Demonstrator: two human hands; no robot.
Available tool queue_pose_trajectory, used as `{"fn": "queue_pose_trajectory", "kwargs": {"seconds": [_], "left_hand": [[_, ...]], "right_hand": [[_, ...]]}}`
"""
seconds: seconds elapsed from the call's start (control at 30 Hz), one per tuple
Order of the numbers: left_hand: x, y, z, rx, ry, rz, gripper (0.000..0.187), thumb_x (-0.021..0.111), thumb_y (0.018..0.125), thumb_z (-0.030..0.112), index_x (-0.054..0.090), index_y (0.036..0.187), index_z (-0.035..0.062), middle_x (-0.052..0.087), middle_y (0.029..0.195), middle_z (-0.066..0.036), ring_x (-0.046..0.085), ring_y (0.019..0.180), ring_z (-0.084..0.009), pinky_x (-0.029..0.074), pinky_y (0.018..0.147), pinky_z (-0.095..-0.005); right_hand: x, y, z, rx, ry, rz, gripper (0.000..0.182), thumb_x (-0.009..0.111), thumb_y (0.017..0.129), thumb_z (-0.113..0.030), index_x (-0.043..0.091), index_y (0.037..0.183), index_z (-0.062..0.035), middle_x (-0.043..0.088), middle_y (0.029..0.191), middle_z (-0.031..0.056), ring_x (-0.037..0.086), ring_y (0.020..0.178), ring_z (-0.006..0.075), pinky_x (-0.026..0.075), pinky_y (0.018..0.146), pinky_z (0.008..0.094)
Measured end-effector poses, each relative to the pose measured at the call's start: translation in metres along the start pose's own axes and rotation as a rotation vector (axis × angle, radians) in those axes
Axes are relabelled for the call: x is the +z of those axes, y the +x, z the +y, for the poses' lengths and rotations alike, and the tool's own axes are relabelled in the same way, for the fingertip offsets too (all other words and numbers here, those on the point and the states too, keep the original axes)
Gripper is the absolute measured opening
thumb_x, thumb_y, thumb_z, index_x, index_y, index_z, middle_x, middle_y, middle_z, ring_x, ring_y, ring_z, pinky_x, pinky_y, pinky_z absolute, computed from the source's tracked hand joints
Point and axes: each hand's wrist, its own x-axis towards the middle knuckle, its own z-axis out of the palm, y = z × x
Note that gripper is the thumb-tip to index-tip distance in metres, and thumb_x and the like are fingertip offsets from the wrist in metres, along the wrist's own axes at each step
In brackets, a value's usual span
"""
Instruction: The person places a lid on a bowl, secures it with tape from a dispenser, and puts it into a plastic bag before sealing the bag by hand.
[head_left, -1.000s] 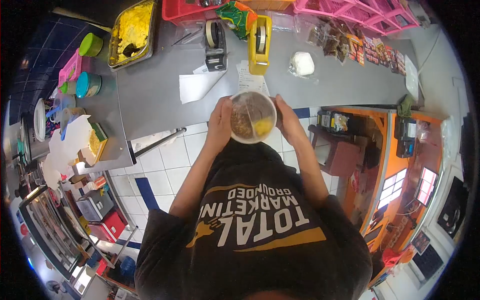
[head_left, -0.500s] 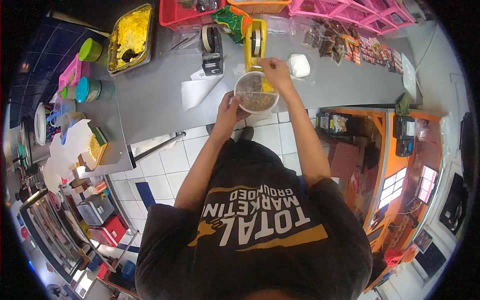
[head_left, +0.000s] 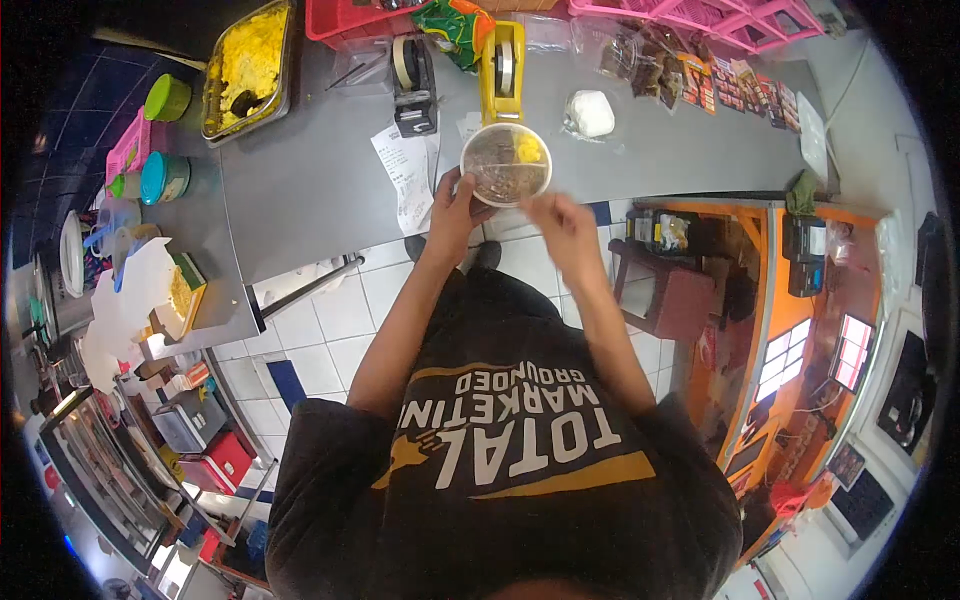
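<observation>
Taping shut looks like the step in hand, judging by where things sit: the round clear lidded container [head_left: 506, 164], filled with brownish food and a yellow portion, rests at the near edge of the grey steel counter [head_left: 310, 180], just below the yellow tape dispenser [head_left: 500, 70]. The left hand [head_left: 455, 212] grips the container's left rim, fingers curled against the side, while the right hand [head_left: 562, 222] hovers just beside its lower right rim with fingers pinched together (whether a strip of tape runs between them is too blurred to tell). To do this well, the left hand should keep the tub flat on the counter so the lid stays seated, and any strip should be laid across lid and wall without twisting. A black tape dispenser [head_left: 412, 85] stands left of the yellow one, a printed receipt [head_left: 408, 175] lies beside the container, and a white wrapped lump [head_left: 590, 112] sits to the right. Farther left is a tray of yellow food [head_left: 245, 65], well apart.
</observation>
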Motion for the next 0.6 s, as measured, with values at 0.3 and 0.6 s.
{"fn": "queue_pose_trajectory", "kwargs": {"seconds": [0.3,0.6], "left_hand": [[0.006,-0.006,0.013,0.035,0.052,-0.006,0.049,0.052,0.101,0.028,0.035,0.137,-0.0008,0.057,0.121,-0.016,0.064,0.104,-0.0240,0.059,0.087,-0.0387],[0.005,-0.006,0.025,0.025,0.139,-0.052,0.041,0.053,0.101,0.029,0.042,0.127,-0.0003,0.064,0.108,-0.013,0.068,0.088,-0.0216,0.059,0.079,-0.0351]], "right_hand": [[0.013,-0.027,0.081,-0.108,-0.254,0.025,0.016,0.073,0.086,-0.016,0.071,0.084,0.0000,0.059,0.067,0.0043,0.048,0.063,0.0119,0.039,0.059,0.0286],[0.022,0.021,0.095,-0.361,-0.290,0.144,0.011,0.077,0.082,-0.011,0.073,0.085,-0.0005,0.063,0.070,0.0099,0.057,0.062,0.0177,0.046,0.060,0.0325]]}}
